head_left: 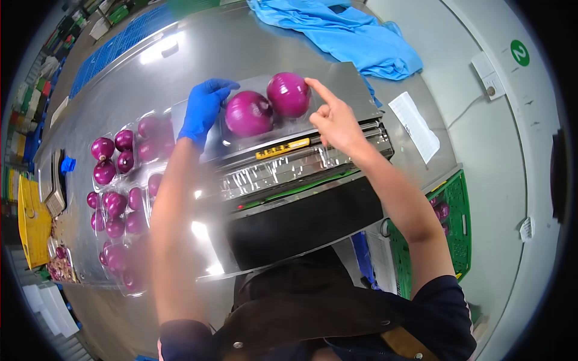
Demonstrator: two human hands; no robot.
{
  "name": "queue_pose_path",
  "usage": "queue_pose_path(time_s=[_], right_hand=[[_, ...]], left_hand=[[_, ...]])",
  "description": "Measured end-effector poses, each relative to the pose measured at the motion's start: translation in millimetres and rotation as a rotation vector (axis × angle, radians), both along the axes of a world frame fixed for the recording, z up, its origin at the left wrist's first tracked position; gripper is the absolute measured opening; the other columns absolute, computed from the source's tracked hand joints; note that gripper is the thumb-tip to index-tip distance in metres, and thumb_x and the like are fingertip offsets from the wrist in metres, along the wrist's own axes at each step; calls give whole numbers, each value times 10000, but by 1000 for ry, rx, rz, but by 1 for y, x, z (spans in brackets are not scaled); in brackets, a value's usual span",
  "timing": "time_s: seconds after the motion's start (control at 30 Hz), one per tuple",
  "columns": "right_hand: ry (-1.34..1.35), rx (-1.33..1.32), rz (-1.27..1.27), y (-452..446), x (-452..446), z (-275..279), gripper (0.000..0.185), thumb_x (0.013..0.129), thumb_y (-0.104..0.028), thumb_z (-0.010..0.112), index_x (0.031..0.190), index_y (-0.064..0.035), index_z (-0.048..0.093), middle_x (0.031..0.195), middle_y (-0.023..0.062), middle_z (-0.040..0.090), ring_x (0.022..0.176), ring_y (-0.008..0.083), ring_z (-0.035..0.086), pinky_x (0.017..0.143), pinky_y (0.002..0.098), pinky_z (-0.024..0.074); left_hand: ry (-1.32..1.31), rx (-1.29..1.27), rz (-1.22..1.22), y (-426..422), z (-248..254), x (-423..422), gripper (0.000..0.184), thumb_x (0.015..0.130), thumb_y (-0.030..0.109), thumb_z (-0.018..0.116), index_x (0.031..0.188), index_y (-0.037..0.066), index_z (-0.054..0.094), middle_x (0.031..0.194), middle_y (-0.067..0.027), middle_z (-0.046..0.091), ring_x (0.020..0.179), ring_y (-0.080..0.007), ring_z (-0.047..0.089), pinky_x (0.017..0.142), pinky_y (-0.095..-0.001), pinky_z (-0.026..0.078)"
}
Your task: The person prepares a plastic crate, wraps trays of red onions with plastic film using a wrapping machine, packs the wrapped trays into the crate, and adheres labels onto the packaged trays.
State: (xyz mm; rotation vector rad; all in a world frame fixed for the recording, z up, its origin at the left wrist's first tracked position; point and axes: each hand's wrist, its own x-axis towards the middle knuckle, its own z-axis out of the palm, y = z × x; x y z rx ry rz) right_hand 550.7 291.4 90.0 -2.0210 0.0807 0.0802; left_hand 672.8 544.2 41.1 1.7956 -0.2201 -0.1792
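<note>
Two large red onions, one (248,114) at the left and one (289,95) at the right, sit in a clear tray on the metal wrapping machine (337,75). My left hand (205,108), in a blue glove, is beside the left onion with fingers bent towards it; whether it touches the tray is unclear. My right hand (336,118) is bare, its index finger stretched out against the right onion's edge and the other fingers curled. Clear film (265,177) runs along the front of the machine below a yellow label (282,148).
Trays of smaller red onions (114,207) stand on the steel table (241,42) at the left. A blue cloth (355,42) lies at the back, a paper sheet (415,126) at the right. A green crate (460,222) and a yellow crate (33,222) flank the table.
</note>
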Motion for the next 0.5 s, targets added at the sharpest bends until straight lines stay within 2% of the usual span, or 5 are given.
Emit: queue_pose_path(time_s=[0.2,0.23,0.33,0.37,0.5], right_hand=[[-22,64,157,-26,-11,8,578,850,-56,554,1399,-119,385,588,35,528,436,112,486,465,288,450],[35,-27,271,-43,-14,16,572,863,-120,606,1393,-161,395,772,45,602,519,157,567,517,311,492],[-567,-771,515,-116,-17,-9,576,856,-152,617,1390,-210,408,1046,38,598,672,218,636,591,343,518],[-234,-850,589,-125,-25,8,545,850,-152,614,1356,-265,443,1317,11,478,958,246,611,725,360,526],[-512,-896,834,-129,-23,-23,470,855,-95,600,1263,-319,532,1396,31,458,846,237,657,673,326,541]], left_hand=[[28,116,23,24,7,-45,287,915,127,552,1178,53,641,776,7,605,620,-61,525,546,-205,422],[-99,233,-6,41,5,-65,323,898,123,574,1216,91,622,848,-8,619,689,-94,555,602,-222,451],[-410,697,-116,88,5,-118,483,809,106,633,1276,220,591,1091,-44,612,914,-193,575,808,-316,471],[-490,842,-159,95,6,-131,534,775,101,648,1282,256,586,1161,-53,601,974,-222,568,867,-351,464],[-783,1139,-340,73,24,-151,583,715,94,657,1262,287,593,1282,-55,548,1056,-261,531,956,-427,403]])
